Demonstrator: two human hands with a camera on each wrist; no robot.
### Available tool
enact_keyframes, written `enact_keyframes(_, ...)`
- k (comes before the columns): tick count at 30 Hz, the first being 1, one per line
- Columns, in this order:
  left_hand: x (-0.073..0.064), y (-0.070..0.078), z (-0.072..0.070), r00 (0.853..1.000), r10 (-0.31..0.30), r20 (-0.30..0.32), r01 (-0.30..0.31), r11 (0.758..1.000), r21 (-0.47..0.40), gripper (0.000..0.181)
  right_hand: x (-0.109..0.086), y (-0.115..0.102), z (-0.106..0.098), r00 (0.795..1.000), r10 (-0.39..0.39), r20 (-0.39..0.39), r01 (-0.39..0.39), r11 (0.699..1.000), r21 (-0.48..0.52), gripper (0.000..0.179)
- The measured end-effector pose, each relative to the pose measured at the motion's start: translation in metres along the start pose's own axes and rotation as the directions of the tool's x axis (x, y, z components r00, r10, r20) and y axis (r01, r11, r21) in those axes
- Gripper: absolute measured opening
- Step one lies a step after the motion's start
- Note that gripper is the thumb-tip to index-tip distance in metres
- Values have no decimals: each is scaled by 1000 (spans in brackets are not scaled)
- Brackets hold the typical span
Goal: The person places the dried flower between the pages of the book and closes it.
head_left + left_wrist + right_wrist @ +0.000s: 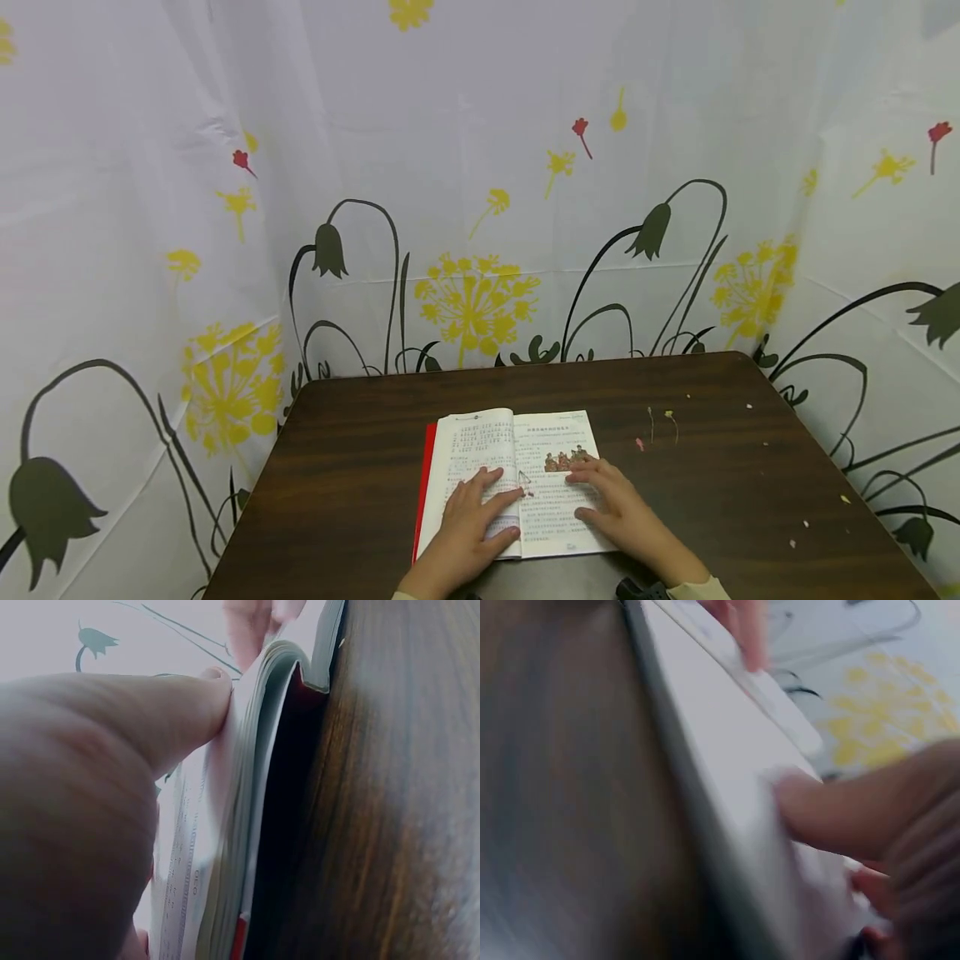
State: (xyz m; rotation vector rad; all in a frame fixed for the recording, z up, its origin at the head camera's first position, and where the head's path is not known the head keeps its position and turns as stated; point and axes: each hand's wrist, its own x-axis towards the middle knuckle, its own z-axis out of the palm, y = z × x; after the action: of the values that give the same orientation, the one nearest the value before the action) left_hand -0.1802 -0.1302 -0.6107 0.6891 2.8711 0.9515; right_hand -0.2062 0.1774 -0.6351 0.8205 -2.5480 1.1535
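An open book [555,521] with printed text, a small coloured picture on its right page and a red cover edge lies on the dark table. My left hand [471,527] rests on the left page, fingers spread toward the fold. In the left wrist view its thumb [191,712] presses on the page near the book's lower edge. Over the right page is my right hand [618,512], its fingers spread and its fingertips by the picture. A tiny sprig with reddish bits [526,483] shows near the fold, between the hands. The right wrist view is blurred.
On the wooden table [345,483], right of the book, lie two thin-stemmed dried flowers [671,421] and a pink petal [640,445]. Several pale scraps are scattered farther right. A white curtain [465,150] with printed flowers hangs behind and along both sides.
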Motion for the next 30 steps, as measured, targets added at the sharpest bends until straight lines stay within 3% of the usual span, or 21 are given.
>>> enact_keyframes(3, 0, 0, -1, 1000, 1, 7, -1, 1000, 9, 50, -8, 5, -17, 985, 5, 172, -11, 999, 35, 59)
enact_keyframes(6, -1, 1, -3, 1000, -6, 12, 6, 1000, 4, 50, -11, 7, -34, 942, 70, 329, -111, 988, 108, 69)
enact_keyframes(9, -1, 1, -3, 1000, -16, 25, 16, 1000, -11, 50, -13, 9, -45, 903, 121, 413, -192, 972, 135, 73)
enact_keyframes(14, -1, 2, -1, 999, -22, 32, 23, 999, -26, 51, -14, 12, -50, 891, 128, 435, -212, 966, 148, 73)
enact_keyframes(26, 1, 1, 0, 998, -46, 37, 46, 999, -24, 52, -14, 12, -50, 905, 110, 410, -206, 958, 199, 67)
enact_keyframes(30, 1, 2, 0, 998, -53, 38, 54, 998, -29, 52, -13, 11, -48, 914, 118, 388, -198, 965, 173, 64)
